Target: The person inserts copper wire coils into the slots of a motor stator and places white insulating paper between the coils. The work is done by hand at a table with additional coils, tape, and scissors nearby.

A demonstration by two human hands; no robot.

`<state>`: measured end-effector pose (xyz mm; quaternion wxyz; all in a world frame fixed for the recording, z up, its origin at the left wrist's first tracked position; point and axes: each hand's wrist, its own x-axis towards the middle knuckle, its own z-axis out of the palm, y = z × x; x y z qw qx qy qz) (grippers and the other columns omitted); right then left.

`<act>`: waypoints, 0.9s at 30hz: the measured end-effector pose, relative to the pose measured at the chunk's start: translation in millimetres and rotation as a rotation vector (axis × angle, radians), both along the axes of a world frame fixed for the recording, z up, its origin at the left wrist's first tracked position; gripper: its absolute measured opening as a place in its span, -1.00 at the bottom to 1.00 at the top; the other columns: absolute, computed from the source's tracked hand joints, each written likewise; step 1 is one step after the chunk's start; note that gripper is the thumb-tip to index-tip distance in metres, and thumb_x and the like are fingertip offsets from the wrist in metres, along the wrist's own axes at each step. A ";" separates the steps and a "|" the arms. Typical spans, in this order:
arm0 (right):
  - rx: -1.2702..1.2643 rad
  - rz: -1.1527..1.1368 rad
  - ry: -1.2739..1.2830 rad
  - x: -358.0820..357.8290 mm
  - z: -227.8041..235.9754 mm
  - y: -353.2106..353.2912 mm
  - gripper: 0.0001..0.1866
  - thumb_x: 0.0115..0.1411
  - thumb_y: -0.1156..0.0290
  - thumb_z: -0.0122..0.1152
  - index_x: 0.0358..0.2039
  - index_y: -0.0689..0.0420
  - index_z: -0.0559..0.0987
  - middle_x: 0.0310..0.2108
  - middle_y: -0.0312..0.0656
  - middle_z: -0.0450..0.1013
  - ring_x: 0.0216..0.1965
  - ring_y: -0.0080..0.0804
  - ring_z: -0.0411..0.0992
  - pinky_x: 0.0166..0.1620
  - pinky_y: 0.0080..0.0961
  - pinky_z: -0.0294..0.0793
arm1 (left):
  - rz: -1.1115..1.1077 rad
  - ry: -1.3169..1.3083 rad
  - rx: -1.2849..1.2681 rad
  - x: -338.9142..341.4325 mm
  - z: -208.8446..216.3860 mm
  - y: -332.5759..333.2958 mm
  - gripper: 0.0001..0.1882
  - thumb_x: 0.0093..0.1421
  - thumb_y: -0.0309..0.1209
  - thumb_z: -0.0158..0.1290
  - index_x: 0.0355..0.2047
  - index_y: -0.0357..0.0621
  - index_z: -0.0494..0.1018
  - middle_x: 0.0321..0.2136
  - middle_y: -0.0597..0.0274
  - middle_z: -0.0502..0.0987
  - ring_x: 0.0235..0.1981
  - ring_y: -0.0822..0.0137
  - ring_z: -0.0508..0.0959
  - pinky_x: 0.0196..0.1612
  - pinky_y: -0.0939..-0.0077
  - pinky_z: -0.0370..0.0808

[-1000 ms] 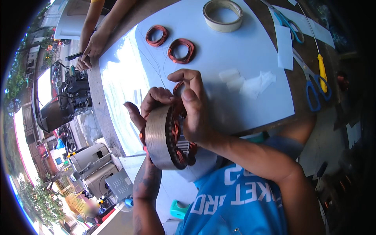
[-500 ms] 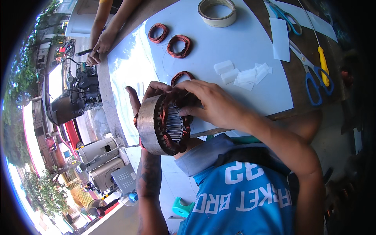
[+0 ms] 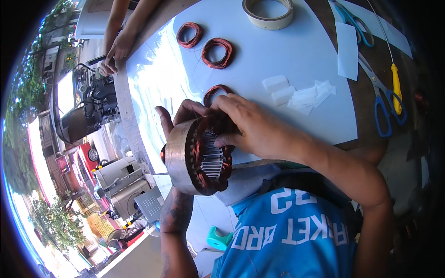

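Observation:
A motor stator (image 3: 178, 157), a steel ring with slots inside and copper windings at its open end, is held up on its side near the table edge. My left hand (image 3: 189, 110) is wrapped round its far side; thumb and fingers show above the ring, the palm hidden behind it. My right hand (image 3: 245, 125) pinches the copper winding (image 3: 218, 124) at the upper rim, its thumb reaching into the slotted bore. Just beyond the hands lies a copper coil (image 3: 217, 94), partly covered. Two more copper coils, one smaller (image 3: 190, 34) and one larger (image 3: 218, 53), lie farther off.
On the white sheet (image 3: 259, 51) are a tape roll (image 3: 269, 21) and white paper slips (image 3: 303, 96). At right lie blue-handled scissors (image 3: 382, 111), teal-handled scissors (image 3: 359, 28) and a yellow-handled screwdriver (image 3: 396, 88). Another person's hands (image 3: 116, 51) rest at the far left table edge.
The view has shifted slightly, so the table things sit farther right. The stator sits a little lower in the picture; both hands keep their hold, my right thumb still in the bore.

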<state>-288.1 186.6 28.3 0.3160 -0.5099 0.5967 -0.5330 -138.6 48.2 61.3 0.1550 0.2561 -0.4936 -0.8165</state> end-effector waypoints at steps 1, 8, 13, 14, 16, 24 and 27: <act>-0.024 0.004 0.033 0.3 0.8 1.8 -0.42 0.26 0.42 0.43 0.19 0.28 0.36 0.10 0.18 0.43 0.11 0.22 0.51 0.15 -0.03 0.54 | 0.012 -0.062 -0.085 0.5 -0.3 -1.3 -0.10 0.52 0.36 -0.53 -0.10 -0.33 0.42 -0.06 0.01 0.52 -0.12 0.35 0.60 0.15 0.45 0.55; 0.097 -0.154 0.363 -5.3 9.9 69.2 -0.30 0.19 0.51 0.44 0.34 0.14 0.41 0.01 -0.06 0.47 0.02 -0.22 0.53 0.02 -0.24 0.62 | 0.254 -0.345 -0.895 67.1 -0.7 7.7 -0.11 0.42 0.32 -0.16 0.31 -0.32 0.29 0.21 -0.11 0.48 0.24 0.03 0.53 0.34 0.07 0.46; -0.118 -0.183 0.647 33.7 -5.7 67.0 -0.07 0.19 0.54 0.37 0.55 -0.17 0.24 -0.03 -0.16 0.45 -0.03 -0.22 0.47 0.01 -0.28 0.60 | 0.369 -0.047 -0.339 165.8 -43.4 49.5 -0.15 0.40 0.14 0.05 0.41 -0.31 0.22 0.36 -0.05 0.38 0.36 0.06 0.41 0.46 0.08 0.22; -0.122 -0.185 0.656 39.1 -8.4 65.3 -0.06 0.21 0.53 0.35 0.57 -0.20 0.22 -0.04 -0.16 0.44 -0.03 -0.21 0.46 0.02 -0.28 0.59 | 0.461 -0.314 -0.283 177.1 -56.5 54.8 -0.13 0.39 0.15 0.09 0.41 -0.33 0.23 0.36 -0.05 0.36 0.36 0.06 0.40 0.48 0.12 0.18; -0.111 -0.174 0.687 43.0 -11.3 64.7 -0.21 0.29 0.47 0.28 0.51 -0.15 0.29 -0.03 -0.14 0.43 0.01 -0.21 0.44 0.10 -0.25 0.56 | 0.123 -0.341 -0.969 191.1 -72.8 56.1 0.03 0.28 0.32 0.17 0.37 -0.36 0.23 0.31 -0.06 0.40 0.34 0.07 0.41 0.44 0.15 0.22; -0.099 -0.135 0.958 23.6 -11.2 60.9 -0.42 0.40 0.33 0.18 0.43 -0.04 0.41 0.00 -0.11 0.43 0.05 -0.19 0.40 0.19 -0.28 0.51 | 0.299 -0.293 -1.073 151.0 -73.0 62.9 0.12 0.20 0.48 0.08 0.35 -0.33 0.22 0.26 -0.08 0.46 0.33 0.01 0.42 0.41 0.03 0.26; -0.129 -0.202 0.975 22.9 -8.6 57.8 -0.25 0.35 0.40 0.14 0.54 -0.06 0.24 -0.10 -0.18 0.38 -0.07 -0.24 0.39 0.09 -0.24 0.50 | 0.247 -0.282 -1.155 144.5 -72.9 56.8 -0.02 0.31 0.49 -0.11 0.19 -0.25 0.50 0.23 -0.09 0.52 0.35 -0.12 0.43 0.41 -0.13 0.27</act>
